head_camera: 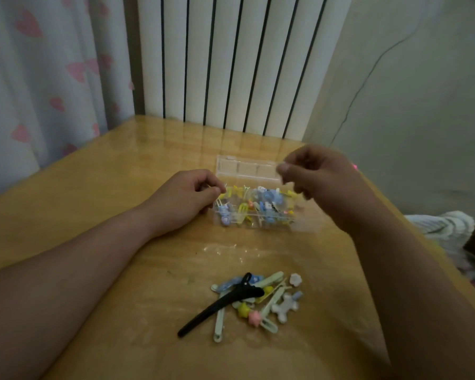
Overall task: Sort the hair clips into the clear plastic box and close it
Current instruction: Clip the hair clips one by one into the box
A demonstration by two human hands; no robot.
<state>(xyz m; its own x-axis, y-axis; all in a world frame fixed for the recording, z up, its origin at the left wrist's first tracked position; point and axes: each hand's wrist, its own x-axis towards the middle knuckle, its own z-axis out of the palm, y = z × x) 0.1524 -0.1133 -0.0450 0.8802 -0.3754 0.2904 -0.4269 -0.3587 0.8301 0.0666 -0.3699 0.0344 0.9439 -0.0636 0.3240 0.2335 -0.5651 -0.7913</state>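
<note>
Left hand (188, 197) steadies the open box (254, 207) mid-bench, grip pinched on its rim; right hand (313, 171) pinches something tiny (unclear) above; drop it low, clips (254, 298) wait nearer

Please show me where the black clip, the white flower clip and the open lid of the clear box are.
black clip (225, 303), head view, middle of its body
white flower clip (295, 279), head view, flower centre
open lid (247, 170), head view, middle panel

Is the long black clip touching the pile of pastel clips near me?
Touching. The head view shows the black clip lying across the pastel clip pile, its jaw end overlapping a blue clip and a pale green one.
</note>
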